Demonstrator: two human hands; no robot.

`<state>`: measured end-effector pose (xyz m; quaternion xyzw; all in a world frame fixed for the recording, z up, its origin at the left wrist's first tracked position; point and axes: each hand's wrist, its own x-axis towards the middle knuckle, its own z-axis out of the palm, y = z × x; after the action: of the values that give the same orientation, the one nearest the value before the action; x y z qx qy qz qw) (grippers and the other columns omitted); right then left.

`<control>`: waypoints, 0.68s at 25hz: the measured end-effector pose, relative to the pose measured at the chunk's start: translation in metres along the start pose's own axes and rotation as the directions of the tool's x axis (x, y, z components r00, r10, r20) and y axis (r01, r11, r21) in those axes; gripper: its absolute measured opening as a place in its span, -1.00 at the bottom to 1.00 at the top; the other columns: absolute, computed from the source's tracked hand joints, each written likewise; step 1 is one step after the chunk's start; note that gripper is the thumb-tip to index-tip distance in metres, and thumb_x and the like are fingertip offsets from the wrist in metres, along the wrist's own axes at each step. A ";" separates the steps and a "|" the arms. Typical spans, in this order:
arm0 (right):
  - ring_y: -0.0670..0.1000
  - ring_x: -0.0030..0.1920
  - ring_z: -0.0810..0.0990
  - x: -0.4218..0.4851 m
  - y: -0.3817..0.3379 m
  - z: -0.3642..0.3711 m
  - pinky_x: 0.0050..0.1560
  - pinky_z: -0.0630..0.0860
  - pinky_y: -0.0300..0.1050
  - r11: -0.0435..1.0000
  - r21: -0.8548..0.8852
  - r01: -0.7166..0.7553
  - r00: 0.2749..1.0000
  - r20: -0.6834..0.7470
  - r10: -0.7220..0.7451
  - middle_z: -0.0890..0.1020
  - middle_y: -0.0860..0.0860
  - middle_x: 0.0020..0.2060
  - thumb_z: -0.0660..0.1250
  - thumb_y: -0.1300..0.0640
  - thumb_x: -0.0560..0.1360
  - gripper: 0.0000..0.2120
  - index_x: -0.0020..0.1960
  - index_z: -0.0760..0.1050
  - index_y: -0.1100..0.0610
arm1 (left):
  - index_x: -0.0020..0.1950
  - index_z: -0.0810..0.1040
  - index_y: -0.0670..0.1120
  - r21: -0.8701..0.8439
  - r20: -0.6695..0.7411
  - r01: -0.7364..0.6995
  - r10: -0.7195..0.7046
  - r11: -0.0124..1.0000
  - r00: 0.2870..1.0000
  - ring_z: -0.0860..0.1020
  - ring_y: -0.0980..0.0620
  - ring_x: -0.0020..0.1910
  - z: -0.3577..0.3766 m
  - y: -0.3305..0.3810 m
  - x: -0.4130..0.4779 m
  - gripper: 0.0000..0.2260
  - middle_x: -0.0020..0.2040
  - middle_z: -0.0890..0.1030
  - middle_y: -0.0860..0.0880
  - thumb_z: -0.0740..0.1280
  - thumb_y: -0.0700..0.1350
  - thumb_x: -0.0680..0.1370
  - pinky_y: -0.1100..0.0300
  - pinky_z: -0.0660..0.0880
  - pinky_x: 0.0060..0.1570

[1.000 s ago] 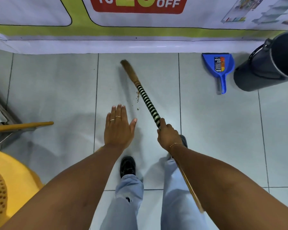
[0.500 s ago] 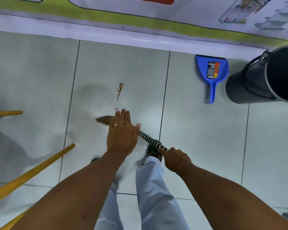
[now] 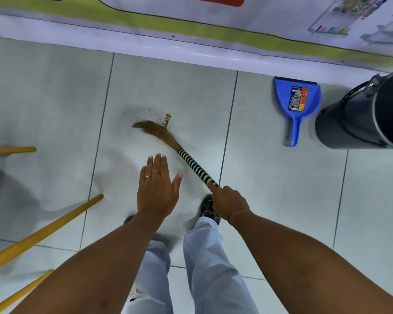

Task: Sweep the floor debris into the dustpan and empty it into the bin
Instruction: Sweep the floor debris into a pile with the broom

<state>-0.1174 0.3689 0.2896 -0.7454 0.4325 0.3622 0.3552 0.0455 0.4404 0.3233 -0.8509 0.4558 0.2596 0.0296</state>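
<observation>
Pale grey floor tiles (image 3: 270,200) are seen underfoot, with yellow legs (image 3: 43,232) at the left. The left hand (image 3: 157,191) is held flat, fingers spread, empty. The broom (image 3: 168,141) is gripped by the right hand (image 3: 229,203); its bristles touch the debris (image 3: 167,120). Farther off, the blue dustpan (image 3: 297,103) lies beside the dark bin (image 3: 361,118), below a wall banner (image 3: 191,21).

I'm looking down at what reads as a shop floor. Along the far edge runs a printed promotional banner (image 3: 213,21) with a red panel, a lime-green band and small pictures of shelving products at its right end, the kind of thing a store puts up. Pale grey floor tiles (image 3: 270,189) underfoot, and a blue dustpan (image 3: 298,103) with its retail label on, beside a dark bin (image 3: 368,118).
</observation>
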 end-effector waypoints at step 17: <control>0.19 0.14 0.57 0.076 -0.238 0.038 0.04 0.51 -0.02 0.930 0.364 -0.050 0.992 0.129 0.003 0.56 0.18 0.20 0.06 0.11 0.59 -0.58 0.44 0.28 0.05 | 0.44 0.21 -0.28 0.047 -0.032 -0.047 0.049 0.998 0.998 0.23 -0.22 0.47 -0.031 -0.167 0.027 -0.36 0.45 0.31 -0.26 -0.04 0.16 0.54 -0.09 0.19 0.43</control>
<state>0.1161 0.4606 0.2581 -0.6359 0.4791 0.3262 0.5096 0.2030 0.5085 0.3066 -0.8431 0.4823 0.2354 0.0353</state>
